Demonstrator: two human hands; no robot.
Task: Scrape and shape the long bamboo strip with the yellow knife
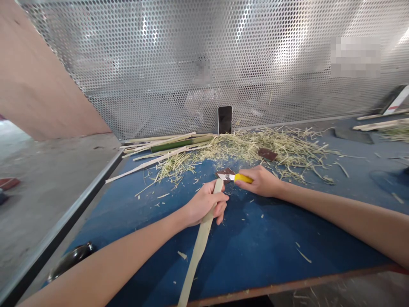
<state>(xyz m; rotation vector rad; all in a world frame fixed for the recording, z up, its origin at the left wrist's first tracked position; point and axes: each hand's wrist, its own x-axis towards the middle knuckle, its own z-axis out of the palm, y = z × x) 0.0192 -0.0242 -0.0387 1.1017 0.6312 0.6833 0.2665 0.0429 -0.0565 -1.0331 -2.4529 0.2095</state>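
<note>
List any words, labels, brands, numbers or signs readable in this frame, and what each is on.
None can be read.
Perforated panel: a pixelated patch at upper right hides whatever is under it.
Phone: dark screen, no text visible.
Yellow-handled knife: no legible marking.
White-and-red object at far right: too blurred to tell whether it bears lettering.

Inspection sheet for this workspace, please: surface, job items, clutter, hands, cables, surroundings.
Surface: blue table, flecked with small bits.
Job items: pale strip; yellow-handled knife, blade by the strip's far end, contact unclear.
Clutter: shavings heaped toward the back, brown piece among them; loose strips and green stick at far left.
Hands: left hand, fingers around the strip; right hand grips the knife's handle.
Cables: nothing seen for certain.
Surroundings: perforated metal panel behind; phone upright before it.
</note>
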